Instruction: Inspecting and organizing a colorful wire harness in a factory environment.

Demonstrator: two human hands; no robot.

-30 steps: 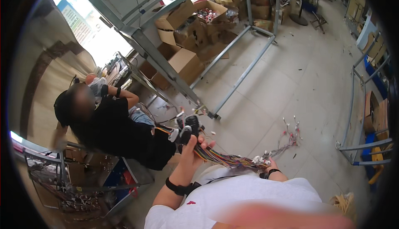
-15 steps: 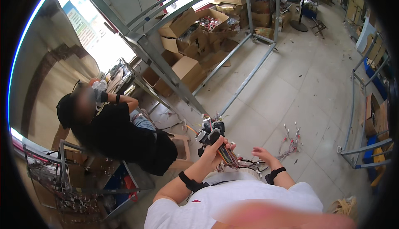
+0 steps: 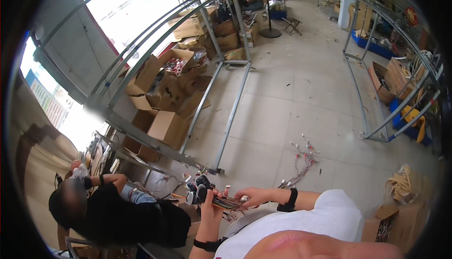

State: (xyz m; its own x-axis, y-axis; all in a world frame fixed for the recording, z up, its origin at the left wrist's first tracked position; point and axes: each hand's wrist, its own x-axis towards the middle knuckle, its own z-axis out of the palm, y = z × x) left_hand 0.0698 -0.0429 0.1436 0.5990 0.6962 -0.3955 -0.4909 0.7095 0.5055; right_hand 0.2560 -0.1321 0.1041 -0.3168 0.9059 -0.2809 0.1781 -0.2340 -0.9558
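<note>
wire bundle (image 3: 226,203) seemingly between both fingers (image 3: 217,194)

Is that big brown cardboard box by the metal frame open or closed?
Open. The cardboard box has its flaps spread outward, and small red and white items show inside.

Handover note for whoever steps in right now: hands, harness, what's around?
Left hand: closed on the wire harness just behind its black connectors.
Right hand: gripping the multicoloured wires further along the same bundle.
Harness is held up between both hands, off the floor.
Another loose wire bundle lies on the floor tiles ahead.
A person in black works at the left, apart from these hands.
</note>
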